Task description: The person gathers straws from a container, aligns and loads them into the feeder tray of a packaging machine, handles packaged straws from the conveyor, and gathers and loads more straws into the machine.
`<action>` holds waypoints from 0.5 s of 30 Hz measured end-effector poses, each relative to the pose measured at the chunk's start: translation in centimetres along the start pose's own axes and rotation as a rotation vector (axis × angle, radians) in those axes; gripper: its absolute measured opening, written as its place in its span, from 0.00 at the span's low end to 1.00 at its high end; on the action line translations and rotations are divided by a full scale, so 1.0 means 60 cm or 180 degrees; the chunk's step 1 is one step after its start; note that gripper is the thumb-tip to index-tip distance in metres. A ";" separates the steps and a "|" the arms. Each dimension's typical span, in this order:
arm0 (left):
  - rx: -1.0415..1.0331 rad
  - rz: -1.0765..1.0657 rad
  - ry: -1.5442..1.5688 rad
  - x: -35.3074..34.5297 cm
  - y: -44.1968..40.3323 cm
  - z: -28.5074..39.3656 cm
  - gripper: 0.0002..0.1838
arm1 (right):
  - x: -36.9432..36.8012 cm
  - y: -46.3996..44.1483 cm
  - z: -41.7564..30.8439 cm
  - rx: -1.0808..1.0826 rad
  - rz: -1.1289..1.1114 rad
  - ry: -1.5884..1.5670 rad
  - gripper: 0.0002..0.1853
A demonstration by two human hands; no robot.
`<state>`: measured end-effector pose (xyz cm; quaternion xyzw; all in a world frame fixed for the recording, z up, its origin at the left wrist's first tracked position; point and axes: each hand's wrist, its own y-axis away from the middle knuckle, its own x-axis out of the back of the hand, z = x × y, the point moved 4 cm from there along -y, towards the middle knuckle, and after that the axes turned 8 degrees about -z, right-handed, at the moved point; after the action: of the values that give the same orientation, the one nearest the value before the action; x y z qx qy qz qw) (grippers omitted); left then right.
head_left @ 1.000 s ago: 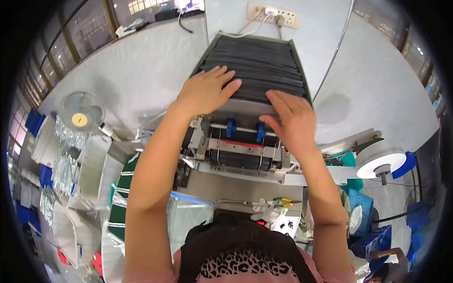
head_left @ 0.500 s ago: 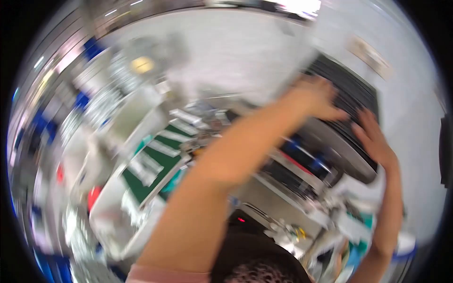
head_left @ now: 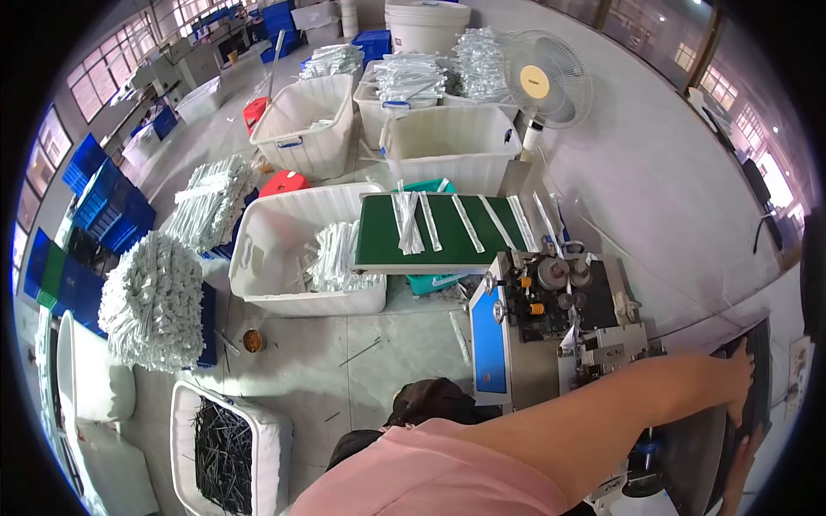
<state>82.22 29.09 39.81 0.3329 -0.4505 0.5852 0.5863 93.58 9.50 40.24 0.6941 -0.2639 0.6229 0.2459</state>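
My left hand [head_left: 738, 383] reaches across to the far right, over the machine [head_left: 538, 365], and lies on a pile of dark strips [head_left: 759, 344] by the wall. Its fingers are stretched over the strips. Just below, my right hand [head_left: 745, 464] touches the near part of the same pile, fingers extended upward; much of that arm is cut off by the frame. Left of the hands, the machine carries rollers and metal parts. A green conveyor belt [head_left: 379, 228] leads away from it with several white strips [head_left: 467, 222] lying across.
A white bin [head_left: 249, 275] with white strips stands beside the belt. More white bins [head_left: 452, 159], a fan [head_left: 546, 82] and bundled strips [head_left: 155, 301] lie beyond. A bin [head_left: 280, 456] of black strips is on the floor at lower left.
The view has swung left and sharpened, so both hands now appear at the far right edge. They remain at the dark strips, with the left hand farther along.
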 end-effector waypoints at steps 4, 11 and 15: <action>-0.0165 0.0358 0.0065 -0.002 -0.002 -0.002 0.53 | -0.019 -0.041 0.058 0.0269 0.0209 -0.0333 0.32; 0.0053 -0.0278 -0.0089 -0.008 -0.016 0.013 0.51 | 0.016 -0.031 0.035 0.0499 0.0315 -0.1442 0.33; 0.0070 -0.0208 -0.0360 -0.010 -0.022 0.013 0.50 | 0.006 -0.030 0.039 0.0000 -0.0119 -0.0041 0.31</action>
<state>83.49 28.03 39.74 0.3864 -0.4654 0.5509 0.5750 96.53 9.23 40.35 0.7029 -0.2525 0.6138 0.2558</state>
